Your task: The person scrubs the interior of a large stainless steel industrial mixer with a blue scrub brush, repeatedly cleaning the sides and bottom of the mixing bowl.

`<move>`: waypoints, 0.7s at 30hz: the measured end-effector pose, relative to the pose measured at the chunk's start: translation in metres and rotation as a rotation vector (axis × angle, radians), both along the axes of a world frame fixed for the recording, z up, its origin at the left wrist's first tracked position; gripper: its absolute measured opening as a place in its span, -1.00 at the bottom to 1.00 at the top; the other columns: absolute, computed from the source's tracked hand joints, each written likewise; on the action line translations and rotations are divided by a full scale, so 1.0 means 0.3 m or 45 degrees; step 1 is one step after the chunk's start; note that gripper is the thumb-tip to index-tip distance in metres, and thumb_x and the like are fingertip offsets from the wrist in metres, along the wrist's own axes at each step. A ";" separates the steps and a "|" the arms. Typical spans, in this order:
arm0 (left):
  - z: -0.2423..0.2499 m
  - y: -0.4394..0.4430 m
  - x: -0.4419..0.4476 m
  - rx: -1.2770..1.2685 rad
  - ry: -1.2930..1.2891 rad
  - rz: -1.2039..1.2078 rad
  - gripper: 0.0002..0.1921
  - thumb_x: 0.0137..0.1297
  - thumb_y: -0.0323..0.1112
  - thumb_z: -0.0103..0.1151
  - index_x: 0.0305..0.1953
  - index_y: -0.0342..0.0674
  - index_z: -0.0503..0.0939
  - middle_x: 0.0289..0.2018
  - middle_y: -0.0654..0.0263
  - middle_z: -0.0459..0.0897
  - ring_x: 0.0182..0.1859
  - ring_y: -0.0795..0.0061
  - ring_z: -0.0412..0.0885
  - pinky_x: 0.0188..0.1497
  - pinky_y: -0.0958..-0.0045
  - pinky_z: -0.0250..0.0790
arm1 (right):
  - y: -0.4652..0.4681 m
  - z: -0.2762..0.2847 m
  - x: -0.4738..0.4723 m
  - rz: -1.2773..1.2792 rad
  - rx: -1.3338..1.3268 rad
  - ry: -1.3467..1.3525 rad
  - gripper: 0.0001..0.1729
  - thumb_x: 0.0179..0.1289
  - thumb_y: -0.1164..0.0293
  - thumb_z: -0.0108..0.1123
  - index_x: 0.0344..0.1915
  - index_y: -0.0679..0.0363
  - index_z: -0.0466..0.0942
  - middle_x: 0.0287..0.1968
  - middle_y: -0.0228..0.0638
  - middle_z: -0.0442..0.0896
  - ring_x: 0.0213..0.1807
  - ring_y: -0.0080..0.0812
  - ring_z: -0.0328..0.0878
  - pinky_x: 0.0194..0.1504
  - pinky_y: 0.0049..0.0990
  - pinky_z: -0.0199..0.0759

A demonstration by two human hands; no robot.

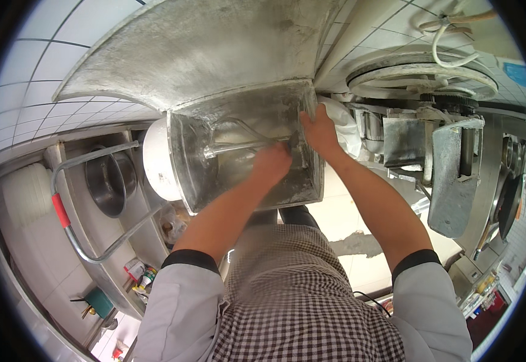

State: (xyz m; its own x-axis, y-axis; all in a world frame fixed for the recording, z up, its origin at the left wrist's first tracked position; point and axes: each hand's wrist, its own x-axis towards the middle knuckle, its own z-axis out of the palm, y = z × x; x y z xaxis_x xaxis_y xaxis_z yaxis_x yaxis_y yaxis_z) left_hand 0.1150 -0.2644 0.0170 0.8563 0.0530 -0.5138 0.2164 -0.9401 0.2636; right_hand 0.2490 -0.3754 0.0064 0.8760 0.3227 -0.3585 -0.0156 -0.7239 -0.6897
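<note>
In front of me stands a dough mixer's metal trough [244, 194], its inner walls dull and stained. A shiny agitator bar [238, 148] crosses it from the left wall, with a curved rod behind. My left hand [272, 163] is inside the trough, closed around a small dark grey piece [293, 139], perhaps a scraper; its shape is mostly hidden. At the trough's right wall, my right hand [321, 133] grips the top rim, thumb on the inner side. Behind the trough rises its large curved metal lid [208, 50], tilted up.
A dough-rolling machine [403, 142] with a big wheel [421, 77] stands at right. On the left, a tubular handle [61, 210] with a red sleeve juts out near a steel bowl [111, 181]. A white round housing [158, 158] adjoins the trough's left side.
</note>
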 end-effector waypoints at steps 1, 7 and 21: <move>0.032 0.002 0.019 -0.036 -0.003 0.037 -0.80 0.27 -0.41 0.16 -0.20 -0.26 0.78 -0.20 0.12 0.74 -0.11 0.15 0.78 -0.22 0.13 0.65 | 0.006 0.002 -0.003 0.000 -0.026 -0.028 -0.46 0.49 0.06 0.13 0.05 0.37 0.39 -0.12 0.36 0.67 -0.02 0.42 0.60 0.00 0.17 0.44; -0.013 0.071 0.113 0.043 -0.097 -0.738 -0.80 0.26 -0.38 0.17 -0.25 -0.13 0.83 -0.23 0.23 0.77 -0.11 0.19 0.78 -0.21 0.13 0.65 | 0.028 -0.009 0.004 -0.028 -0.054 -0.110 -0.54 0.50 0.11 0.16 -0.09 0.35 0.37 -0.28 0.38 0.66 -0.14 0.50 0.59 -0.14 0.20 0.44; -0.102 0.150 0.022 -0.055 -0.074 -0.370 -0.74 0.35 -0.39 0.07 -0.04 -0.40 0.61 -0.26 -0.05 0.74 -0.21 -0.05 0.79 -0.27 0.02 0.64 | 0.023 -0.007 -0.008 -0.031 -0.071 -0.095 -0.57 0.46 0.17 0.18 -0.12 0.37 0.35 -0.28 0.41 0.63 -0.15 0.50 0.58 -0.18 0.21 0.41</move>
